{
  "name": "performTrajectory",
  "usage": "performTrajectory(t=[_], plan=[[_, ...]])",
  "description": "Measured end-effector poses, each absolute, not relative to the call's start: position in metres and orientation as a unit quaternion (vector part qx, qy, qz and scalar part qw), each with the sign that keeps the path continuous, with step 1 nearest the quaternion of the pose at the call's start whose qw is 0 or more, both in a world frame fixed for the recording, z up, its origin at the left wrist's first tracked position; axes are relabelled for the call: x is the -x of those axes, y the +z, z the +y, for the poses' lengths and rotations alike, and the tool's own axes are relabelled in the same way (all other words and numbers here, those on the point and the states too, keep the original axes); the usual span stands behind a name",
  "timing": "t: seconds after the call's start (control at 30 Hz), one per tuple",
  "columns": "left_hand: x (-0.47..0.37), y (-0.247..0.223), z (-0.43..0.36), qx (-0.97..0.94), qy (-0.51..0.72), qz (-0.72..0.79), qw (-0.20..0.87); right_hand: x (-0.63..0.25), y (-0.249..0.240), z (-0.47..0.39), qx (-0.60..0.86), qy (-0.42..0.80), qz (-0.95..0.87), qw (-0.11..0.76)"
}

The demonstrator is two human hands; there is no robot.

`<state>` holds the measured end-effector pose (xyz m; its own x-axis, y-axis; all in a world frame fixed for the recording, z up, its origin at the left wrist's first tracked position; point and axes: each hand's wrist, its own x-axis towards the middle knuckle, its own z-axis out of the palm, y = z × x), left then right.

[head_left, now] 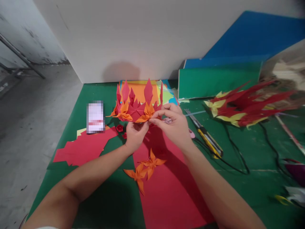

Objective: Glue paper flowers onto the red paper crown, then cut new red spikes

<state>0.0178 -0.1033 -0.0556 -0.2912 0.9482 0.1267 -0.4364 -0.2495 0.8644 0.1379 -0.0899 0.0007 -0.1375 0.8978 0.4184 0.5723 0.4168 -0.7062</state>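
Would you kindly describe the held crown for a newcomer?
The green table holds a long red sheet. By its far end, left hand and right hand hold the red crown with orange flowers, unlike the yellow-trimmed crown at right.

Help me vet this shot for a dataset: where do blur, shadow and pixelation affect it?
In the head view, the red-and-yellow crown at right is smeared; the phone is pixelated; a soft shadow marks the white board behind the held crown, and a darker one crosses the red sheet.
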Motion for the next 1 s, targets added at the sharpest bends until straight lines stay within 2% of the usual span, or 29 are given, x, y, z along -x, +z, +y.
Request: performTrajectory(t=[0.23,1.0], plan=[[-0.019,-0.057,-0.102,-0.335,0.711,0.376,0.491,-0.138,-0.001,-0.090,0.495,0.183,-0.741,0.415],[-0.018,-0.057,-0.102,-0.324,0.715,0.359,0.505,-0.138,0.007,-0.093,0.415,0.029,-0.826,0.379]])
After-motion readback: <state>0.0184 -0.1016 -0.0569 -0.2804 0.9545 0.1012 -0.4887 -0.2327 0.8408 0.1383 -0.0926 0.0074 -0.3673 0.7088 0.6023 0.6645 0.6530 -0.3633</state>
